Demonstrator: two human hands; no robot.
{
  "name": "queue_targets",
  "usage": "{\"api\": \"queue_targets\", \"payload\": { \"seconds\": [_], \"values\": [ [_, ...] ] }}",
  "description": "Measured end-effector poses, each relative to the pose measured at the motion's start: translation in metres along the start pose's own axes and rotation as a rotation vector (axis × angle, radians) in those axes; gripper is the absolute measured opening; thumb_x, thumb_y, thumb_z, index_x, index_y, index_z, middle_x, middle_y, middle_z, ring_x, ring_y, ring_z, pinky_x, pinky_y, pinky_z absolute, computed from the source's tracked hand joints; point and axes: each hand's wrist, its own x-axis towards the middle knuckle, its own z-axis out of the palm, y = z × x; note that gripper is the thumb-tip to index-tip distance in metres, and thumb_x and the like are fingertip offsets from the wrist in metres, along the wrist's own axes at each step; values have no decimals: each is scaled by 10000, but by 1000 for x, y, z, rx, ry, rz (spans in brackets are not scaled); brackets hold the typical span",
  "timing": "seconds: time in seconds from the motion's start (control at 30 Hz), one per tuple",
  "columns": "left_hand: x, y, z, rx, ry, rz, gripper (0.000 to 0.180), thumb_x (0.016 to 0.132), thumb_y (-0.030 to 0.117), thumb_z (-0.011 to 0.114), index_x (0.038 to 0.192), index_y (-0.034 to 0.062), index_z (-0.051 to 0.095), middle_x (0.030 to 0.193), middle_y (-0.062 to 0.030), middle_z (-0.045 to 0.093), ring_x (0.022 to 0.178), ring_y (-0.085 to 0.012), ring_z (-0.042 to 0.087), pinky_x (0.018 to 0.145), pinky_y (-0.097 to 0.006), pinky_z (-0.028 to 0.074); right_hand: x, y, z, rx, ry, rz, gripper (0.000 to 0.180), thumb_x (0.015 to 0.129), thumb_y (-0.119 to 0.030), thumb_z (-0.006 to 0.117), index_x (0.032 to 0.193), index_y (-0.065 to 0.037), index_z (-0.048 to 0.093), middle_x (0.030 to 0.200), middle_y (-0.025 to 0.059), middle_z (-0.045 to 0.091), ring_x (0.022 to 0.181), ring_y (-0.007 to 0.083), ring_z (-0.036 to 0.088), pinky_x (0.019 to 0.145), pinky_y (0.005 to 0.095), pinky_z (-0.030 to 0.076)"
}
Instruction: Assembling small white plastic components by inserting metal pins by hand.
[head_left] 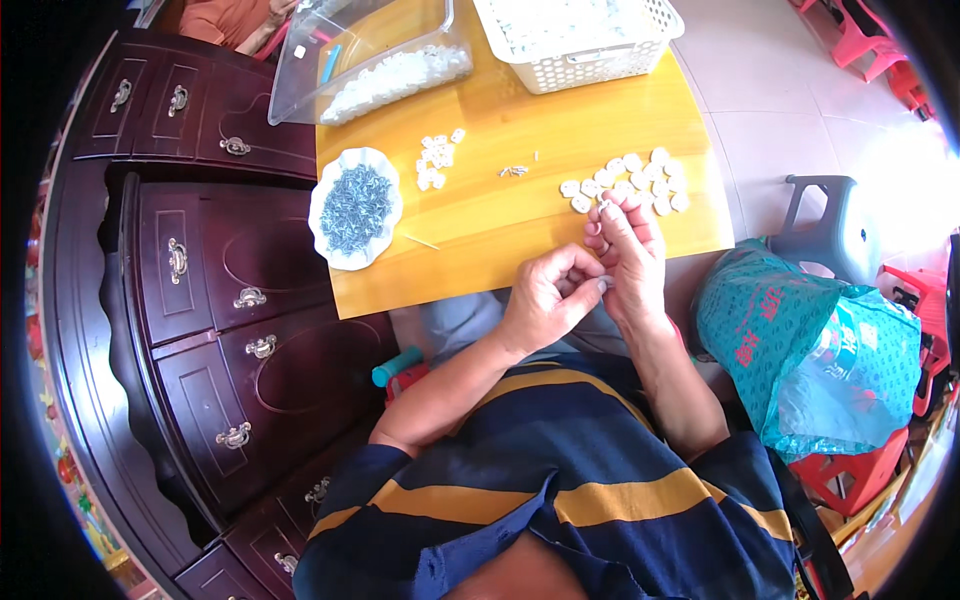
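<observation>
My left hand is closed at the table's near edge, thumb and finger pinching a small whitish piece against my right palm. Just beyond it, my right hand is raised, its fingertips pinching a small white plastic piece. Fingers partly hide both pieces. Past my right fingertips lies a group of round white plastic parts on the yellow wooden table. Further left are a few tiny metal pieces and a cluster of small white square parts.
A white scalloped bowl holds many grey screws at the table's left. Behind stand a clear plastic bin with white parts and a white perforated basket. Dark drawers flank the left; a teal bag and grey stool, the right.
</observation>
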Motion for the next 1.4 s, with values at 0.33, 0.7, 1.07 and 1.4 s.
{"api": "queue_targets", "payload": {
  "seconds": [0.33, 0.7, 1.07, 1.4],
  "values": [
    [-5, 17, -5, 181, -34, 152, 159, 846, -100, 621, 961, 7, 646, 733, -9, 592, 598, -58, 553, 563, -240, 463, -5, 5, 4, -77, -132, -4, 166, 1023, -86, 648, 1185, -48, 638, 1027, 22, 670, 906, 78, 614, 822, 226, 499],
    [8, 35, -61, 39, 188, 182, 175, 999, -59, 619, 1168, -43, 661, 985, 13, 651, 813, -25, 588, 733, -177, 480, -8, 6, 7, -301, -168, -41, 157, 1023, -77, 648, 1173, -32, 640, 999, 30, 682, 914, 99, 643, 848, 255, 520],
    [12, 26, -61, -28, 151, 174, 210, 987, -37, 662, 1197, -40, 652, 994, -18, 693, 886, -58, 662, 821, -210, 547, -9, 6, 7, -354, -242, -51, 167, 1029, -77, 647, 1186, -22, 630, 1027, 25, 679, 938, 94, 656, 860, 245, 536],
    [14, 22, -61, 58, 99, 185, 222, 966, -7, 698, 1186, -7, 673, 979, -23, 720, 874, -75, 685, 804, -223, 556, -11, 5, 10, -338, -236, -9, 170, 1024, -63, 653, 1182, -5, 627, 1038, 15, 662, 950, 76, 642, 871, 228, 531]
  ]
}}
